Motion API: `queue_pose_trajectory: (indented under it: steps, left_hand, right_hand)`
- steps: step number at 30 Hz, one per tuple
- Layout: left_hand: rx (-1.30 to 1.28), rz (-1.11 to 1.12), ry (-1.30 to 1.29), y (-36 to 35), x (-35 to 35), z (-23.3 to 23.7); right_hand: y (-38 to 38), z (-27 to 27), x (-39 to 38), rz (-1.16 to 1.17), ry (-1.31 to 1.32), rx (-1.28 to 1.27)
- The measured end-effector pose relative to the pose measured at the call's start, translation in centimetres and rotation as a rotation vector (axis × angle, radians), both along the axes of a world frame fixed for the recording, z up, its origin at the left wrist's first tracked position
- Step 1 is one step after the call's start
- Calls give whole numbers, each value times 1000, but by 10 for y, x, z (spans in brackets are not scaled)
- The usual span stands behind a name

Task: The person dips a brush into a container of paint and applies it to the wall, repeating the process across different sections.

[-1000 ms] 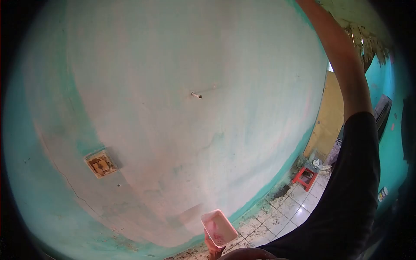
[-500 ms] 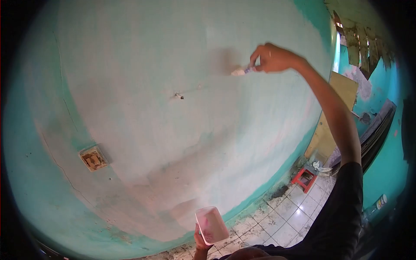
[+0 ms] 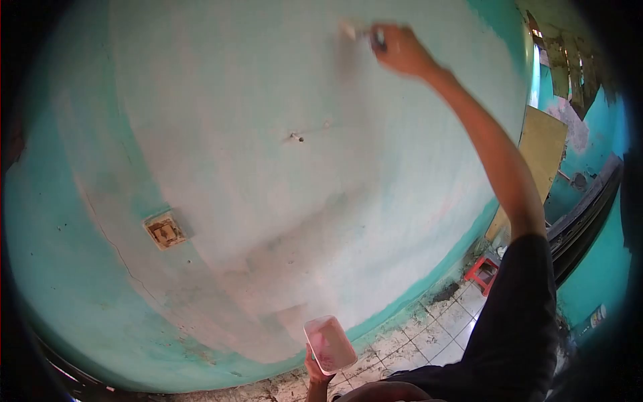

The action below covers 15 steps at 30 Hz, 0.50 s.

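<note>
My right hand (image 3: pixel 400 50) is raised high at the upper middle, its fingers closed around the handle of a paintbrush (image 3: pixel 351 29). The bristle end points left against the wall (image 3: pixel 234 87), slightly blurred. Whitish-pink paint covers much of that wall, with green-turquoise showing through and around it. Low in the view, my left hand (image 3: pixel 317 367) grips a pale pink rectangular plastic tub (image 3: pixel 333 348) by its side. Pinkish paint smears its inside, and it is tilted so that the inside faces me.
A pipe stub (image 3: pixel 297 138) sticks out of the wall. Lower left is a square recessed box (image 3: pixel 165 230). Dirty white tiles (image 3: pixel 429 335) run along the wall's foot, with a red stool (image 3: pixel 482 273) at the right. Behind my arm stand a yellowish board (image 3: pixel 541 144) and dark leaning planks (image 3: pixel 584 218).
My right hand has moved up the wall with the paintbrush. The tub stays nearly in place in my left hand. The view has shifted slightly, moving the wall fittings right and up.
</note>
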<state>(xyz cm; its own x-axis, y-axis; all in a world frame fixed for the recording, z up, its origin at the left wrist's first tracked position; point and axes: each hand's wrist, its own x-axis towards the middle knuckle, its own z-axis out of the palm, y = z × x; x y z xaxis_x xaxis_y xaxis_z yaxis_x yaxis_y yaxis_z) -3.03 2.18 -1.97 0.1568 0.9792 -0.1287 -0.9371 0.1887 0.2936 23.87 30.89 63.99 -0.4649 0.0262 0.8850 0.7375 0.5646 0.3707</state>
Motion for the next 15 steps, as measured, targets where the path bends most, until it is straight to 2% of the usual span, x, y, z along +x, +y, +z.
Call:
queue_pose_trajectory:
  steps: [1, 3, 4, 5, 6, 8, 9, 10, 11, 12, 13, 15]
  left_hand:
    - [0, -1, -2, 5, -7, -12]
    - [81, -165, -555, 9, -20, -29]
    - [82, -171, -565, 7, -21, -22]
    - [59, -110, -337, 5, -20, -4]
    - [41, -51, -109, 3, -18, 8]
    - [36, -62, -98, 0, -18, 12]
    - [29, -59, -71, 2, -19, 13]
    - [42, -55, -74, 3, -20, 5]
    - [29, -77, -108, 5, -21, -11]
    - [4, -102, -141, 3, -20, -14]
    - [5, -95, -140, 1, -20, -18]
    - [-14, -54, -75, -9, -14, -2]
  right_hand:
    - [-15, -44, -5, 5, 17, -98]
    - [-42, -120, -7, -47, 9, -413]
    - [-53, -151, -5, -116, -36, -476]
    - [-59, -166, -1, -189, -82, -539]
    - [-65, -158, 3, -202, -93, -532]
    - [-72, -134, 8, -352, -507, -1277]
    - [-67, -117, 3, -450, -569, -1388]
    - [-50, -99, 6, -336, -539, -1316]
    - [-28, -69, 10, -242, -479, -1136]
    - [-30, -22, -6, -244, -497, -1108]
    - [-38, 26, -17, -343, -425, -1095]
    - [-61, 100, -40, -412, -349, -960]
